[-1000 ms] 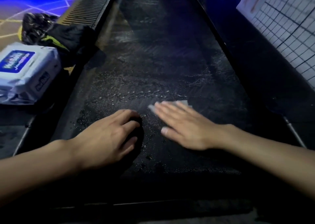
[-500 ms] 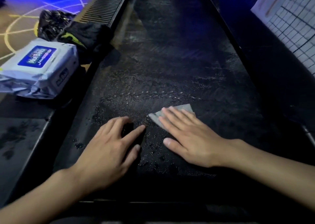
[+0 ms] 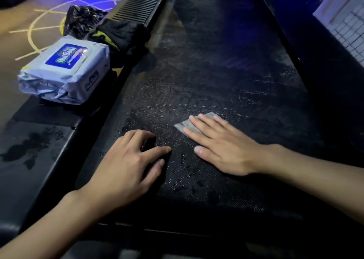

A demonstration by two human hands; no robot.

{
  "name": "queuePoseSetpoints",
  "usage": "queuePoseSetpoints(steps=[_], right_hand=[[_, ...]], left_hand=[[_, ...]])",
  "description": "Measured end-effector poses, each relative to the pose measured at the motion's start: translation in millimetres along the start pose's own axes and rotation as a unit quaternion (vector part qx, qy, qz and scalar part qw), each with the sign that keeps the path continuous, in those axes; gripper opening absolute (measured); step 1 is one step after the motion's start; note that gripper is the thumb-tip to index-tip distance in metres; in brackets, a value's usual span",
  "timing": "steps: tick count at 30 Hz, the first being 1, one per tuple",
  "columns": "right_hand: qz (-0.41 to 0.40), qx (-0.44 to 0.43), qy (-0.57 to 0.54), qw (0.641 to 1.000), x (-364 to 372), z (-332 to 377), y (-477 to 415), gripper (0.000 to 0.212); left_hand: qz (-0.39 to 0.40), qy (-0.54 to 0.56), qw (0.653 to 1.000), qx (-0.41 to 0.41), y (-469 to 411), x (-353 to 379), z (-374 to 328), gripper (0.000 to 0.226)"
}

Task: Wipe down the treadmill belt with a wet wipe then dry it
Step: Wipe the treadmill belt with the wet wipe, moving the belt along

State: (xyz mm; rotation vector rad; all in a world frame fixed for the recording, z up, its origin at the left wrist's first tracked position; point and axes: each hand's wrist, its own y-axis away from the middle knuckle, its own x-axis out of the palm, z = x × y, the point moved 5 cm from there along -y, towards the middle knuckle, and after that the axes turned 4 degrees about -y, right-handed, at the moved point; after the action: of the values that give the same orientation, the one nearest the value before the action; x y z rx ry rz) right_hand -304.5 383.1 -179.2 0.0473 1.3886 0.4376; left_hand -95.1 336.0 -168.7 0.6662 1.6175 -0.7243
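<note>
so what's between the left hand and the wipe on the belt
Only bare belt, speckled with droplets, as the head view shows. The left hand rests on the belt; the right hand presses the wipe flat.

**Grey wipe flat on damp belt**

The treadmill belt [image 3: 226, 71] is black and textured, speckled with droplets and wet streaks; the wet wipe [image 3: 184, 125], small, greyish and folded, lies flat on it, mostly under the right hand [image 3: 222, 148].
</note>
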Motion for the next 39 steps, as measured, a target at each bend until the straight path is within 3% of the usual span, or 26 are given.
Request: queuePoseSetpoints(steps=[5, 9, 14, 17, 21, 26, 30, 34, 37, 39], right_hand=[[-0.001, -0.071, 0.008, 0.997, 9.7, 21.9, 2.5, 0.057], [0.006, -0.019, -0.001, 1.0, 1.9, 13.4, -16.0, 0.06], [0.003, -0.055, -0.001, 0.998, 1.7, 22.7, -24.5, 0.058], [-0.025, -0.001, -0.015, 1.0, -5.4, 21.8, -40.6, 0.063], [-0.019, -0.095, -0.005, 0.995, 7.0, 52.4, -40.6, 0.069], [-0.024, -0.021, -0.014, 0.999, -6.3, 41.1, -65.7, 0.07], [-0.019, -0.114, -0.001, 0.993, 2.4, 68.5, -64.4, 0.068], [-0.046, -0.047, -0.019, 0.998, -7.6, 63.3, -86.1, 0.073], [-0.038, -0.127, -0.01, 0.991, 6.0, 97.0, -76.5, 0.07], [-0.033, -0.136, -0.019, 0.99, 1.3, 92.6, -81.8, 0.069]], left_hand=[[-0.002, 0.019, 1.0, 0.015, -3.7, -1.3, 4.5, 0.043], [-0.006, 0.034, 0.999, 0.008, 2.1, -2.4, 10.5, 0.047], [-0.016, 0.0, 1.0, -0.007, 10.6, -7.5, 15.5, 0.046], [-0.036, 0.02, 0.999, -0.012, 13.1, -8.4, 19.5, 0.045], [-0.063, 0.011, 0.997, -0.036, 23.5, -5.7, 23.0, 0.045], [-0.066, 0.017, 0.997, -0.033, 37.0, -1.1, 28.0, 0.045], [-0.077, 0.007, 0.996, -0.038, 41.0, -0.4, 29.9, 0.043], [-0.081, -0.014, 0.994, -0.07, 44.5, -1.0, 33.1, 0.044], [-0.104, -0.001, 0.992, -0.067, 45.0, -4.8, 34.7, 0.041], [-0.114, 0.001, 0.991, -0.067, 47.1, -5.0, 36.0, 0.037]])
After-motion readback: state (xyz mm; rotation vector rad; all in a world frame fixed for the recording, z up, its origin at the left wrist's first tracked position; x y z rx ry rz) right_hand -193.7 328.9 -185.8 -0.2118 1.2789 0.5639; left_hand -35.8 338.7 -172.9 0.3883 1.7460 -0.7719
